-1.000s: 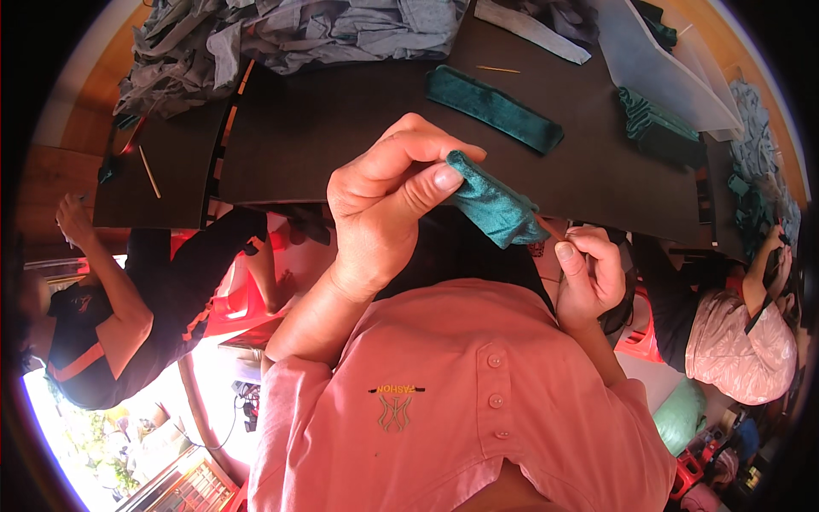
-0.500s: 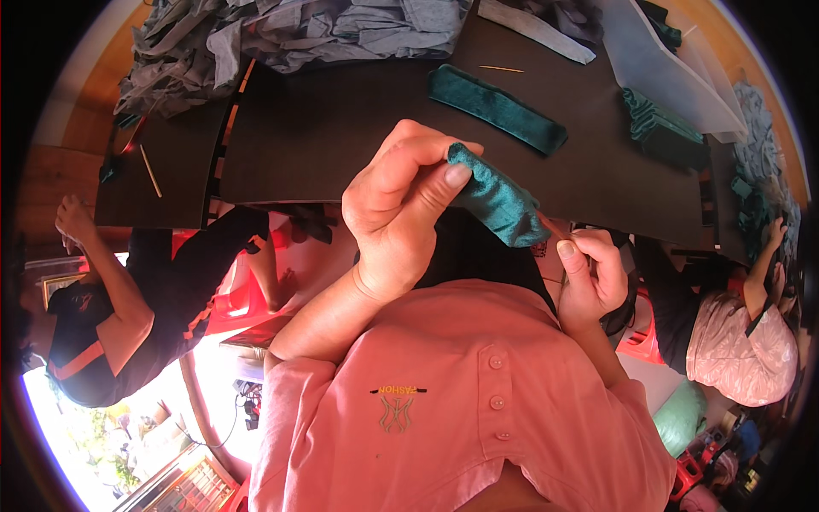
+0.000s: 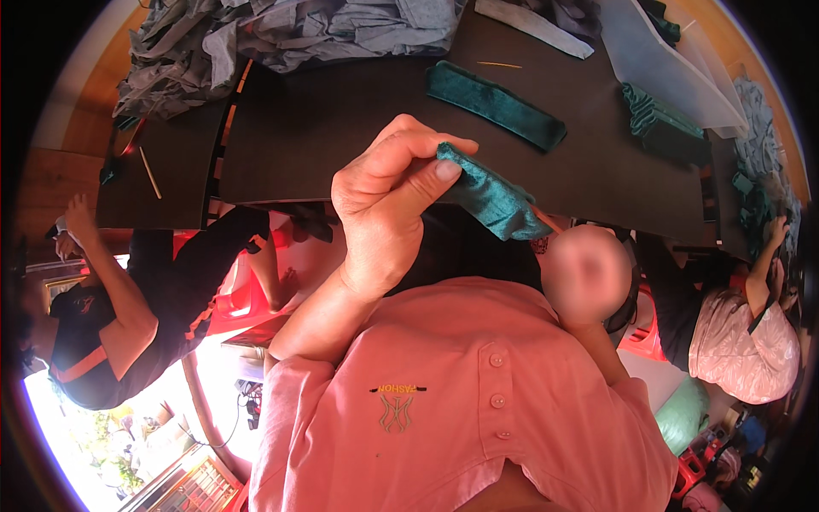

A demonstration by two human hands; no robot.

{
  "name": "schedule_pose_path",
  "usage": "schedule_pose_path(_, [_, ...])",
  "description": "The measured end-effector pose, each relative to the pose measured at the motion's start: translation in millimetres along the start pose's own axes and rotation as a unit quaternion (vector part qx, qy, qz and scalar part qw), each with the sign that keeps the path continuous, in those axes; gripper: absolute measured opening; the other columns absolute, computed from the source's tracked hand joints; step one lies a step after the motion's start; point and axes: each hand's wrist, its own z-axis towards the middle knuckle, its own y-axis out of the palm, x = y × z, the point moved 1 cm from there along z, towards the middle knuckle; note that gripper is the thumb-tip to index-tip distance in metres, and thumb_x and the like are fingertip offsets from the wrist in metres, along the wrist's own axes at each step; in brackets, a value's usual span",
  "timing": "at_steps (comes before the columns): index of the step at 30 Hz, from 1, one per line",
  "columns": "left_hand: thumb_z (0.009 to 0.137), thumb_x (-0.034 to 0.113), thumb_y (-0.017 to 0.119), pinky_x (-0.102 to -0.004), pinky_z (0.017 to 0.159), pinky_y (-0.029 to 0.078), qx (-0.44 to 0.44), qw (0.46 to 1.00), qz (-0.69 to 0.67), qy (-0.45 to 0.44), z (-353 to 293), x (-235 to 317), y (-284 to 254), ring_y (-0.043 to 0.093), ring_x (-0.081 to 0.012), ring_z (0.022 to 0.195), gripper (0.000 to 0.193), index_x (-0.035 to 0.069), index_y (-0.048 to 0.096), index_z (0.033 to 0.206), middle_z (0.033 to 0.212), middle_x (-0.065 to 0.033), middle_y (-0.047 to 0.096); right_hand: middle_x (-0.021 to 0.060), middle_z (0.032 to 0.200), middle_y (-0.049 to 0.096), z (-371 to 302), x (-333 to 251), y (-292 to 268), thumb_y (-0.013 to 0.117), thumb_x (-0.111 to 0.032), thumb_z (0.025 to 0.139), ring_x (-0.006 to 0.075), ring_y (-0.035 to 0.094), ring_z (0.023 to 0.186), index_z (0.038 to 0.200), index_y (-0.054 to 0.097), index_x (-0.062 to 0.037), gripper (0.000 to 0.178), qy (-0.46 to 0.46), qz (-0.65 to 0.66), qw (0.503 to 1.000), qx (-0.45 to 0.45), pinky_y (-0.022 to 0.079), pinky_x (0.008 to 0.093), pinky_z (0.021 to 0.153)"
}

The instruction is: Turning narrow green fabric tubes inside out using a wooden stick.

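My left hand pinches one end of a teal velvet fabric strip between thumb and forefinger. The strip looks tube-like and gathered, and slants down to the right above the table's near edge. At its lower right end a thin brownish stick sticks out, its far part hidden by the cloth. The stick runs to my right hand, which is blurred here; its fingers pinch the stick in the earlier frame.
On the dark table lie a flat teal velvet strip and a thin stick. Grey fabric pieces heap at the back. Folded teal pieces sit beside a translucent bin. People work at left and right.
My left hand and the teal strip have shifted slightly left and up. My right hand has moved a little right, and more of the strip's outer end looks straightened.
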Motion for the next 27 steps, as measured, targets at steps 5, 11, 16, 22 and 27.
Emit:
schedule_pose_path(5, [0.081, -0.013, 0.065, -0.0205, 0.074, 0.043, -0.006, 0.999, 0.051, 0.005, -2, -2, 3, 0.053, -0.0112, 0.082, 0.019, -0.005, 0.071, 0.097, 0.089, -0.0048, 0.058, 0.0099, 0.083, 0.064, 1, -1, 1, 0.075, 0.006, 0.082, 0.0083, 0.048, 0.062, 0.094, 0.063, 0.0022, 0.018, -0.024, -0.021, 0.999, -0.016, 0.037, 0.0201, 0.053])
schedule_pose_path(11, [0.078, -0.014, 0.065, -0.0202, 0.068, 0.039, -0.005, 0.996, 0.081, 0.026, 11, 6, 2, 0.05, -0.0087, 0.076, 0.019, -0.002, 0.073, 0.09, 0.084, -0.0007, 0.056, 0.0048, 0.077, 0.061, 6, 1, 0, 0.074, 0.004, 0.084, 0.0056, 0.045, 0.06, 0.089, 0.063, 0.0011, 0.012, 0.081, 0.064, 0.994, -0.043, 0.032, 0.0194, 0.054])
schedule_pose_path(16, [0.062, -0.012, 0.064, -0.0264, 0.061, 0.043, -0.048, 0.935, 0.236, 0.261, 32, 36, -6, 0.055, -0.0171, 0.074, 0.024, -0.001, 0.07, 0.082, 0.085, -0.0093, 0.06, 0.0007, 0.071, 0.058, 19, -3, -16, 0.073, 0.002, 0.086, 0.0031, 0.044, 0.061, 0.087, 0.062, 0.0017, 0.01, 0.142, 0.11, 0.978, -0.105, 0.032, 0.0194, 0.054])
schedule_pose_path(22, [0.05, 0.005, 0.065, -0.0366, 0.059, 0.046, -0.178, 0.796, 0.375, 0.441, 9, 36, 33, 0.055, -0.0302, 0.071, 0.033, -0.002, 0.062, 0.081, 0.084, -0.0147, 0.057, 0.0003, 0.07, 0.059, 27, -11, -2, 0.07, -0.002, 0.089, 0.0054, 0.048, 0.061, 0.086, 0.061, 0.0017, 0.01, 0.148, 0.025, 0.981, -0.121, 0.039, 0.02, 0.057])
schedule_pose_path(27, [0.046, 0.005, 0.064, -0.0343, 0.055, 0.045, -0.175, 0.83, 0.322, 0.421, -20, -16, 50, 0.053, -0.0284, 0.068, 0.032, -0.002, 0.058, 0.076, 0.082, -0.0124, 0.055, -0.0023, 0.07, 0.058, 32, -7, 16, 0.068, -0.001, 0.089, 0.0029, 0.047, 0.063, 0.087, 0.063, -0.0002, 0.006, 0.279, 0.117, 0.951, -0.067, 0.037, 0.0193, 0.057])
